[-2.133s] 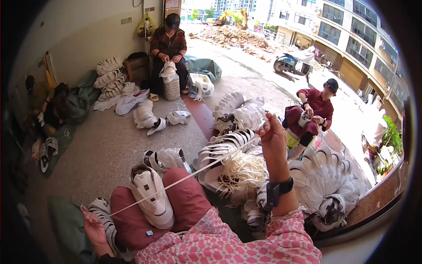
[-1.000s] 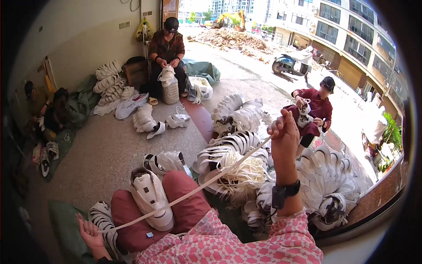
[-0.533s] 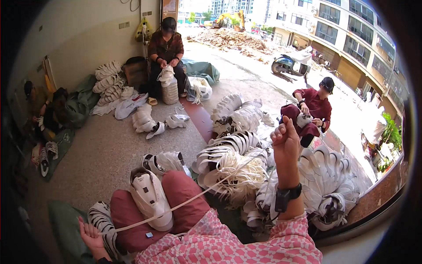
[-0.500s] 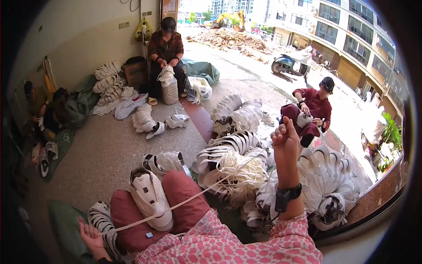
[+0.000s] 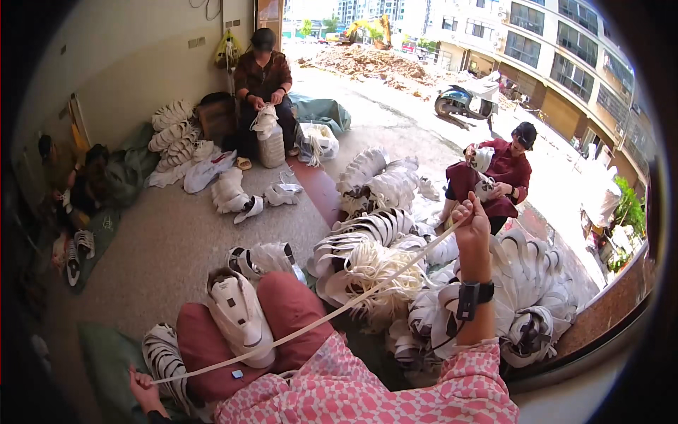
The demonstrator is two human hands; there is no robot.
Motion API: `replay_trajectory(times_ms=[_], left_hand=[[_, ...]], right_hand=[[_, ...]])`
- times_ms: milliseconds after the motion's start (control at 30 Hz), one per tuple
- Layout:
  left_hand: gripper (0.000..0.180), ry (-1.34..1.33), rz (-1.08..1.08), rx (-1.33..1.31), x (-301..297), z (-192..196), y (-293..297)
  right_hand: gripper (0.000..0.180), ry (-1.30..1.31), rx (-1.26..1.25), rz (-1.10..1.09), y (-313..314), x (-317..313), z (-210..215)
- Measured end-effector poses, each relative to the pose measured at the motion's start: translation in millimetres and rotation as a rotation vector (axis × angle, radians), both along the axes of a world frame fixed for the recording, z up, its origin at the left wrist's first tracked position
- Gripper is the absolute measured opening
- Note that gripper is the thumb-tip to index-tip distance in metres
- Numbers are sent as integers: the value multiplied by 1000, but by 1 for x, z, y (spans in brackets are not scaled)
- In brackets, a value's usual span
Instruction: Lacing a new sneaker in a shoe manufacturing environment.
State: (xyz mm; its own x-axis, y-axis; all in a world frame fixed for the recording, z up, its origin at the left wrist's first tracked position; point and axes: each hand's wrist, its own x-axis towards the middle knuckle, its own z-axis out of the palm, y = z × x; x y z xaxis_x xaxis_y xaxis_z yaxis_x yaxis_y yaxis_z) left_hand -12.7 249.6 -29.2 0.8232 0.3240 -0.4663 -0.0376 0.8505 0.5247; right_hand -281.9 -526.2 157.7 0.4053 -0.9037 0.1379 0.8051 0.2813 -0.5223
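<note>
A long off-white shoelace (image 5: 311, 326) stretches taut across my lap between my two hands. Low at the left, my left hand (image 5: 143, 387) has its fingers closed on one end. My right hand (image 5: 473, 225), raised at the right with a black band on its wrist, pinches the other end. A white shoe upper (image 5: 239, 314) rests on my thighs, its toe towards me, and the lace passes over or just above that toe. Beside my left thigh stands a row of nested white shoe uppers (image 5: 164, 357), close to my left hand.
A bundle of loose laces (image 5: 381, 275) lies on piled white uppers (image 5: 371, 237), with another large pile (image 5: 537, 283) at the right. One co-worker (image 5: 263, 78) sits by the wall, another (image 5: 498, 169) at the right holds uppers. A scooter (image 5: 466, 102) stands outside.
My right hand has moved slightly right and down, my left hand slightly down and left, with the lace still stretched between them. The co-worker at the right has raised a white upper.
</note>
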Motion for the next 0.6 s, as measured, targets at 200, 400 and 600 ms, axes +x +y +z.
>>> replay_trajectory(times_ms=[200,400,600], left_hand=[[29,31,59,69,6,-55,89],[36,127,101,304,30,-113,174],[38,136,110,351,33,-123,195]], right_hand=[[23,41,186,-108,-32,-25,-39],[22,136,207,-162,-54,-43,-57],[22,148,205,-171,-60,-45,-60]])
